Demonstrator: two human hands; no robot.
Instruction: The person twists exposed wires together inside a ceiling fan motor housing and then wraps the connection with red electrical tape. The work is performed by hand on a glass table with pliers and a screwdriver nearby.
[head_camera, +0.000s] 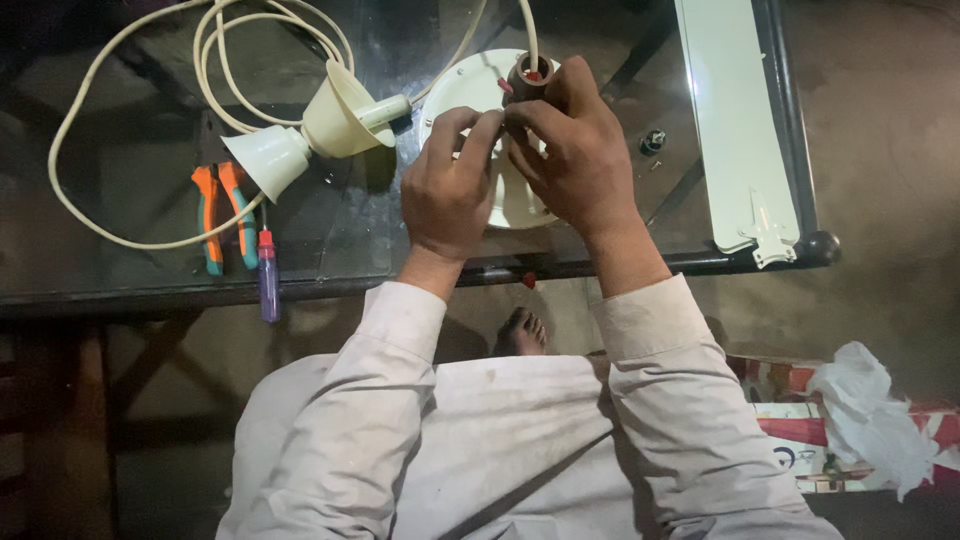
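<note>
Here both hands meet over a white round motor housing (470, 85) near the tabletop's (150, 270) far edge: the right hand (575, 150) pinches its brown shaft, the left hand (450, 190) curls fingers against it. Pliers (222, 215) lie leftward.

1 cardboard box (800, 440): on floor, btm right, beside person's right sleeve. Flat, rectangular; red & white w/ printed panels. Partly covered by crumpled white plastic bag (870, 415) lying on top. No screens/signs.
</note>
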